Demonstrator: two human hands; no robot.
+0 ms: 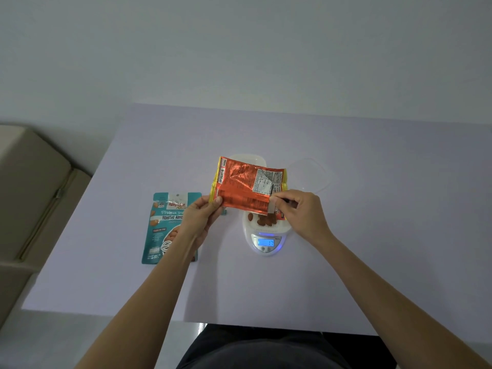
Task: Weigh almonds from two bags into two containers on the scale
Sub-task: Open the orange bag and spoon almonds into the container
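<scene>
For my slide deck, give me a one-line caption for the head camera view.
Both hands tip an orange bag over almonds on the scale.

Teal bag, front: "Roasted Almo…" is read, the rest being covered by the left hand; "Protein" can be made out above it, and "85" near the bottom edge.
Teal bag, round seal: "UNSALTED" is partly read.
Scale, blue display: "17" is shown.
Orange bag, back: a white nutrition label and small print are seen, but nothing can be read.
</scene>
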